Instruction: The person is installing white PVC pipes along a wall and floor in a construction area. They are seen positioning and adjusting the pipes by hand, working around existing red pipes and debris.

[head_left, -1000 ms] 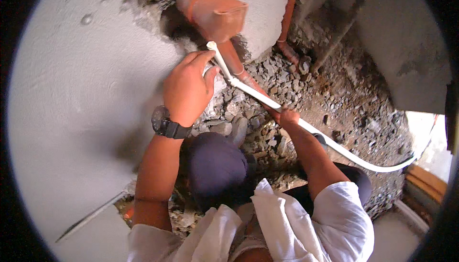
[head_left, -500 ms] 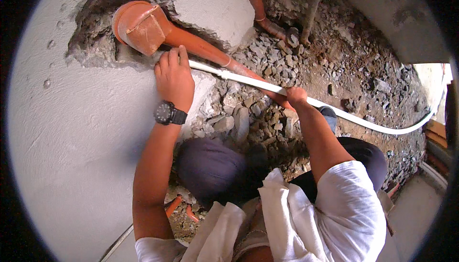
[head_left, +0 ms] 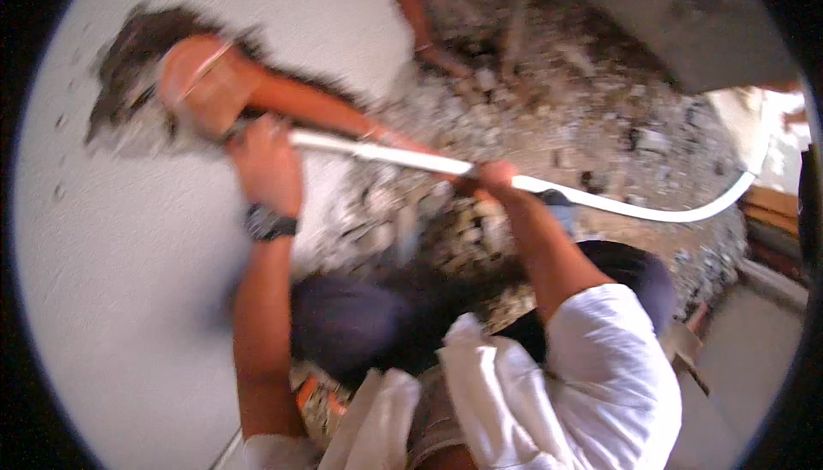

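My left hand, a dark watch on its wrist, is closed around the end of a long white pipe, right beside an orange pipe fitting. The pipe's tip is hidden by the fingers and the blur. Farther right along the same pipe, my right hand grips it in a fist. From there the white pipe bends in a wide curve toward the far right. An orange pipe slopes down from the fitting and passes behind the white one.
The fitting sits in a broken-out hole in the pale plastered wall. Stones and rubble cover the ground. Another orange pipe and a thin pole stand at the back. Wooden boards lie at the right edge.
My view has swung, so the wall, the fitting and both hands appear farther left, and the picture is blurred. Both hands keep their hold on the white pipe.
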The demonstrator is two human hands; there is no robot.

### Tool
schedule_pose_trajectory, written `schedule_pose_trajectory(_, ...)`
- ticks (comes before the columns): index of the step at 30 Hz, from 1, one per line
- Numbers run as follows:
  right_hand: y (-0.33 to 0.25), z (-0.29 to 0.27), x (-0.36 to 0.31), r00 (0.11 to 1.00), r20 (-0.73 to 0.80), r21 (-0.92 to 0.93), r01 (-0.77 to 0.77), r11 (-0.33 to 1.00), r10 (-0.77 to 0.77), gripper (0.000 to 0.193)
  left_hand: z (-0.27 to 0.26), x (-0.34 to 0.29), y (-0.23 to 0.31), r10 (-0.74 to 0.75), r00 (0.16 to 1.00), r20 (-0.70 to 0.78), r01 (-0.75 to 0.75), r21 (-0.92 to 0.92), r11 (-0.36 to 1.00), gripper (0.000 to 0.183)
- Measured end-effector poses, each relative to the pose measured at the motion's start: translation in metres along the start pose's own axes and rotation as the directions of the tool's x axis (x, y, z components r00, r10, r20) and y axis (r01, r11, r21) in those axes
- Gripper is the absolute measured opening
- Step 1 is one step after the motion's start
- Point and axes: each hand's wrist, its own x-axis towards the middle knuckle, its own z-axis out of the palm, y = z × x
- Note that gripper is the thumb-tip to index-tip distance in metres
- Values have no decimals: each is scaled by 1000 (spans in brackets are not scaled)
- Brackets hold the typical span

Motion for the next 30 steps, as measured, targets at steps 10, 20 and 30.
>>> schedule_pose_trajectory(10, 84, -134, 16, 988, -52, -29, 144, 989, -146, 41, -39, 14, 29, -110, 966, 235, 167, -236, 957, 47)
schedule_pose_trajectory(20, 131, -276, -156, 993, -107, 4, 58, 998, -57, 67, -137, -16, -5, 342, 937, 64, -85, -910, 405, 50)
schedule_pose_trajectory(30, 191, -254, -176, 920, -387, 228, 160, 961, -61, 57, -183, -95, -63, 860, 488, -152, 288, -901, -323, 37)
